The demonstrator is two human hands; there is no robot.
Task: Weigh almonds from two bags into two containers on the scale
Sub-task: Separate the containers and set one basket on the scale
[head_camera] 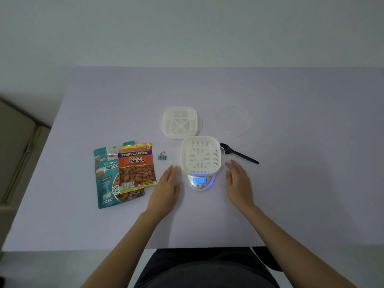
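Nearest the camera is the person's dark-clothed lap [203,269], pressed up to the near edge of the pale lilac bench [291,204]. Both bare forearms reach forward from it over the bench top.

The left hand [166,188] lies palm down, its fingers [173,172] straight, close together and holding nothing, pointing away from the body. The right hand [239,183] mirrors it, palm down, fingers [233,166] straight and relaxed, also holding nothing. Whether the palms rest on the bench or hover just above it cannot be told.

Between the two hands sits the scale [200,181], its display lit blue, the digits too blurred to read. On its platform stands a white slotted container [200,155], with no almonds in it, just ahead of both sets of fingertips and touched by neither.

Left of the left fingers lie the two almond bags: a teal bag [106,183] flat on the bench, and an orange salted-almonds bag [137,167] overlapping its right side, just beside the left hand.

Beyond the fingers, farther up the bench, is a second white container [180,123], also without almonds, close behind the one on the scale. A clear lid [232,121] lies well ahead of the right fingers.

A black spoon [239,155] lies just beyond the right fingertips, bowl next to the weighed container. A small teal binder clip [162,155] stands just ahead of the left fingertips.
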